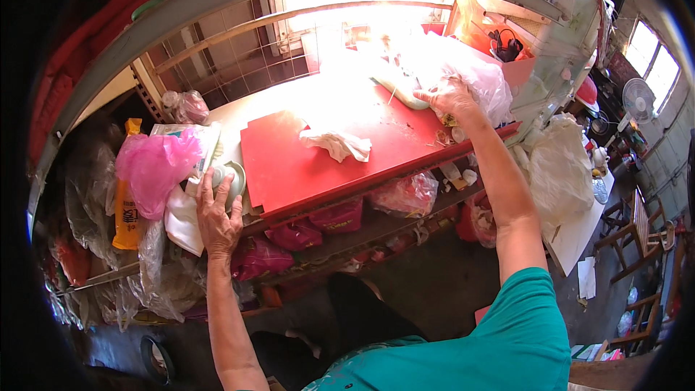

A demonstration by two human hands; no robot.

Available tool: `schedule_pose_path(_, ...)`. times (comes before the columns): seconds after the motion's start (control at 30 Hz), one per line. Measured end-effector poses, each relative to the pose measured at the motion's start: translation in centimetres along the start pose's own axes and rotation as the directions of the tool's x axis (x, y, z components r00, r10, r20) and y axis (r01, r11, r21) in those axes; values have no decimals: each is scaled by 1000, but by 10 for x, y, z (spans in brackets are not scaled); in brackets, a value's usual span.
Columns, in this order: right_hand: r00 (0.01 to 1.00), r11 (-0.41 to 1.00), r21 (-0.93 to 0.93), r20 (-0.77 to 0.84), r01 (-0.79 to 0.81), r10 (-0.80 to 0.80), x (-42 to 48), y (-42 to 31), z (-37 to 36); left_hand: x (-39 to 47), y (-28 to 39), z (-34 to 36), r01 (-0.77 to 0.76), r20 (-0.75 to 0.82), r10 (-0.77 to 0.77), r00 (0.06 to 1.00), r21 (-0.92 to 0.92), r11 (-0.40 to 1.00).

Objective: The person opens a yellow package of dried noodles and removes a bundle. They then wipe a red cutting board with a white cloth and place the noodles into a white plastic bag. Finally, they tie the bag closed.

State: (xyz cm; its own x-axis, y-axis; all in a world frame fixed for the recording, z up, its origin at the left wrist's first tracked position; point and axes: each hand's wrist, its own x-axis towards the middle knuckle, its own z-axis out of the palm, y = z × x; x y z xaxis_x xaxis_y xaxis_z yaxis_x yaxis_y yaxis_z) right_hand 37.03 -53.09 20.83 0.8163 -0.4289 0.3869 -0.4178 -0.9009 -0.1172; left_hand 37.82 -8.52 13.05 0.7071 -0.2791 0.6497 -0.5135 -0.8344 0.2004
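Observation:
My left hand (220,220) rests with spread fingers at a pale green round lid or dish (237,176), left of a red board (304,174); whether it grips the dish is unclear. At the board's right rear, my right hand (453,99) reaches to the end of a pale green, elongated object (400,89), beside a white plastic bag (486,79). Glare hides much of that area, and I cannot tell if the fingers grip anything. A crumpled white cloth or tissue (339,144) lies on the board between my hands. Small scraps lie near its right edge.
A pink plastic bag (157,165) and a yellow packet (126,212) are at the left. Filled bags (404,195) sit on the shelf below. A wire grid (233,60) stands behind, with a pink box (518,69) at the right rear. A metal beam (130,38) crosses overhead.

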Motion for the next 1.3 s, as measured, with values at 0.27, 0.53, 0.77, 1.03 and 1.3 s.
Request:
schedule_pose_path(0.27,984,965,198,-84,170,-156,-12,-22,0,1,-2,-3,-10,-12,11,1000,29,1000)
schedule_pose_path(0.53,711,961,-257,-657,100,-250,-28,12,-26,3,0,0,-42,-1,42,999,30,999)
schedule_pose_path(0.77,952,982,-75,-270,-171,146,-29,74,2,0,-5,0,-38,-11,39,999,34,999)
schedule_pose_path(1.03,979,980,-136,-165,-146,123,9,97,-9,1,0,-1,-21,-1,21,1000,39,999)
schedule_pose_path(1.3,978,982,-186,-208,-8,-31,-5,78,1,0,-5,1,-39,-11,39,999,36,999)
